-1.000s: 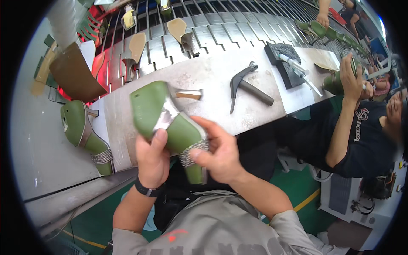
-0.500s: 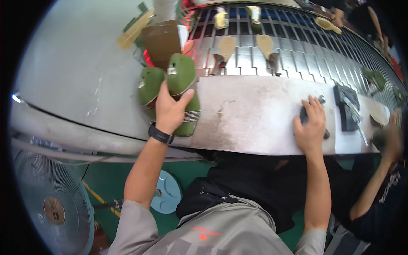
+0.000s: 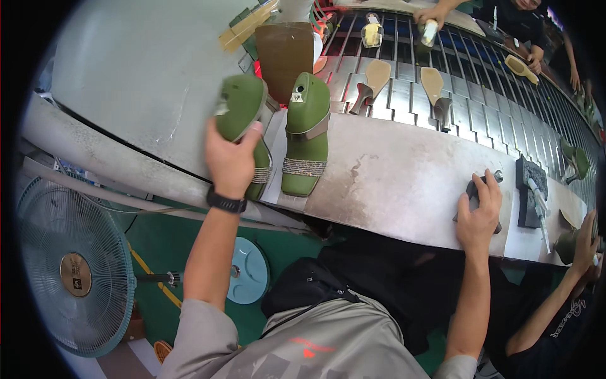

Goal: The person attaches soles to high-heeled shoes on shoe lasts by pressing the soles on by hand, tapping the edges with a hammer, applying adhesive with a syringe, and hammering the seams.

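Observation:
At the bench's left end, my left hand [image 3: 230, 158] grips a green heeled sandal [image 3: 242, 104] by its side, fingers partly hidden beneath it. Its twin, another green sandal [image 3: 308, 107] with a glittery strap across the toe, lies just to the right, untouched. Over on the right part of the metal bench [image 3: 391, 170], my right hand [image 3: 478, 218] is closed over a dark hand tool [image 3: 468, 192] with a shiny metal end. Most of that tool is covered by my fingers, so its exact kind cannot be made out.
Beyond the bench runs a slatted metal conveyor [image 3: 404, 114] carrying tan soles with heels [image 3: 378, 74]. Right of my hand sit a black block [image 3: 530, 189] and a white-handled brush-like tool [image 3: 540, 211]. A co-worker's hand [image 3: 584, 246] holds a shoe there. A fan [image 3: 76, 271] stands lower left.
The two sandals, close together before, now lie apart; my left hand has let the right one go and shifted left with the other. My right hand stays on the dark tool.

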The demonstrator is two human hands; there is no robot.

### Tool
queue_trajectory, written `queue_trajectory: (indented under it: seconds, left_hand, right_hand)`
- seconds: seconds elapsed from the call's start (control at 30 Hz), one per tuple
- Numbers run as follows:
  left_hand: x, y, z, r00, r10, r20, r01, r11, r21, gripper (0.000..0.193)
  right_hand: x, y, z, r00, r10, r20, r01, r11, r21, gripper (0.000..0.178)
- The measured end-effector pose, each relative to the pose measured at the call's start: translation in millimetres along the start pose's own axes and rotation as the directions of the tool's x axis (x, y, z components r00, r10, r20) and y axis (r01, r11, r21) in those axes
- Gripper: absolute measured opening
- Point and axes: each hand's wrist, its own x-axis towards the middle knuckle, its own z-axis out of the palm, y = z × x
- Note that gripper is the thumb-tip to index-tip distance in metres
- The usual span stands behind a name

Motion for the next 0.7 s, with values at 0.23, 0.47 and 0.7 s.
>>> queue_trajectory:
  seconds: [0.23,0.47,0.7]
  left_hand:
    - [-48,88,-8,0.945,-0.185,0.27,0.322,0.672,-0.667,0.031]
    - [-109,74,135,0.623,-0.228,0.748,0.78,0.261,-0.569,0.034]
    - [-123,78,176,0.569,-0.235,0.788,0.817,0.272,-0.509,0.041]
  right_hand:
    - [-11,4,-13,0.992,0.121,-0.048,-0.12,0.993,0.02,0.034]
    - [-13,2,-11,0.998,0.018,-0.057,-0.025,0.992,-0.126,0.052]
    - [-49,-9,-47,0.924,0.326,0.199,-0.292,0.939,-0.183,0.061]
